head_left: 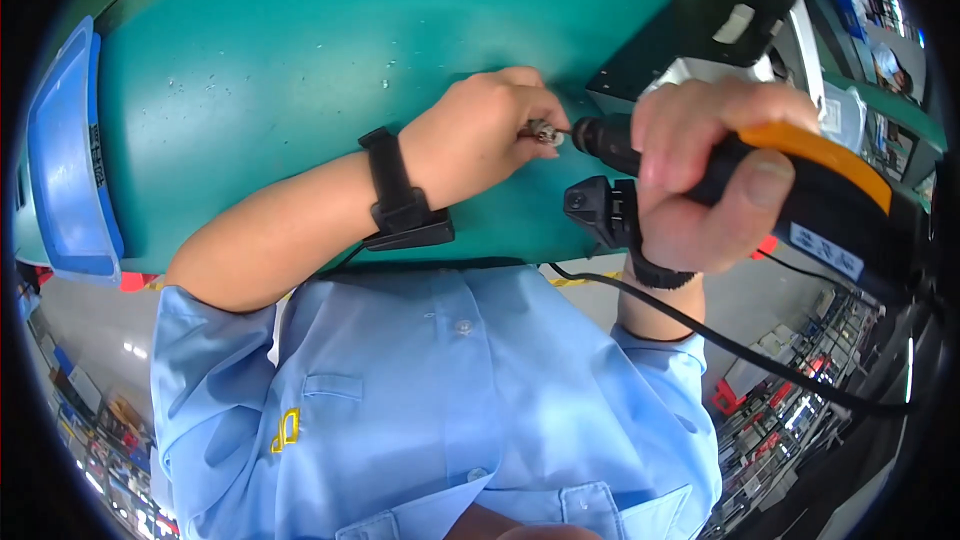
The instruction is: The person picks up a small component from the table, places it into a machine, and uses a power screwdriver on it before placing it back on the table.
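My left hand (pixel 480 130) is closed, its thumb and fingers pinching a small shiny metal part (pixel 546 132) just above the table. In my right hand (pixel 715 165) I grip a black and orange electric screwdriver (pixel 830 195), held sideways with its nose pointing left. Its thin bit reaches the metal part; whether it sits inside or just touches cannot be made out. My left fingers hide much of that part. A black strap with a small box (pixel 405 225) circles my left wrist, and a black camera-like device (pixel 600 210) is on my right wrist.
A blue plastic tray (pixel 75 155) stands at the left end of the green table (pixel 270 70). At the back right is a black box (pixel 700 35) beside a silvery, open-looking bin. A black cable (pixel 720 340) loops across below my right forearm. Small bits dot the tabletop.
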